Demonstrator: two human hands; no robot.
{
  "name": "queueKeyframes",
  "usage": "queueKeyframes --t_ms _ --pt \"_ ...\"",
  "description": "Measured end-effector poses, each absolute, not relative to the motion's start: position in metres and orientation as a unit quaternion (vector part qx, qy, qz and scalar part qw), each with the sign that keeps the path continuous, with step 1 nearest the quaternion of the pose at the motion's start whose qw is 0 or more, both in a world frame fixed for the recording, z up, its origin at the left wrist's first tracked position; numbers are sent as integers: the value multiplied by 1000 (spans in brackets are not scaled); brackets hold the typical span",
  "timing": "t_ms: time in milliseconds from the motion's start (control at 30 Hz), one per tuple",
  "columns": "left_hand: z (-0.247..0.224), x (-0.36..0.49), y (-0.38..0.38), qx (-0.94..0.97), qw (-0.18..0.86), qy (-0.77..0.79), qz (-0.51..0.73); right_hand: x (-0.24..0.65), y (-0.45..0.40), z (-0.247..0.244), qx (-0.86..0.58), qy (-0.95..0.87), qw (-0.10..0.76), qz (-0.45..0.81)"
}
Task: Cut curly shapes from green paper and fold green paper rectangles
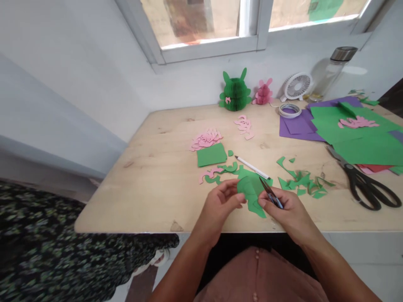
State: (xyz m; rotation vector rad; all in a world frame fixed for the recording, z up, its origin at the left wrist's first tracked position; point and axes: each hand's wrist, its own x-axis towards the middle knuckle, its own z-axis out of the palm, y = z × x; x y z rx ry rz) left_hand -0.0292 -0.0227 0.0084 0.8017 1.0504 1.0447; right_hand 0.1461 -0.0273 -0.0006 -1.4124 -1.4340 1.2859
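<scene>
A: While both hands meet at the near edge of the table (132, 197), what does each hold?

B: Item one: left hand (220, 205), fingers pinched on the left edge of a green paper piece (250, 191). Item two: right hand (288, 209), closed around small scissors (270, 193), blades pointing up-left into that same piece. The paper is held just above the table's front edge, between the two hands.

A: And just beyond them?

B: Item three: white pen (252, 167), lying diagonally, just behind the held paper. Item four: green square (211, 154), flat, left of the pen. Item five: green scraps (300, 181), scattered to the right of the hands. Item six: pink cut-outs (206, 139), heaped behind the green square.

A: Farther out?

B: Item seven: large black scissors (365, 184), at the right, partly on green sheets (362, 138) that overlap purple sheets (297, 126). Item eight: tape roll (289, 110). Item nine: small white fan (297, 86) beside a bottle (330, 73). Item ten: green paper figure (235, 92) and pink paper figure (263, 93), standing at the wall.

A: Any readable writing?

B: None can be made out on any item.
</scene>
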Motion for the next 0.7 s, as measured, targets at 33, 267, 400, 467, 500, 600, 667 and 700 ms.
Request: queueKeyframes --t_ms 33,267,400,467,500,600,667,700 --pt "8 -25 -22 369 678 451 447 145 -27 0 -549 -562 365 501" --pt "14 -22 -22 413 613 484 468 145 -25 -3 -557 -551 374 497" --pt "8 -24 -28 479 457 525 535 149 -29 -8 -579 -473 429 507" --pt "3 -26 -32 552 373 505 549 146 -31 -9 -563 -427 444 552" --pt "1 -27 -33 592 337 488 547 144 -32 -8 -546 -403 449 582" --pt "-6 -29 -36 702 228 424 525 134 -33 -7 -492 -335 464 656" --pt "-10 -30 -35 754 149 389 508 127 -32 -6 -473 -312 471 676" --pt "-13 -30 -34 771 113 375 502 125 -32 -6 -471 -306 472 679"
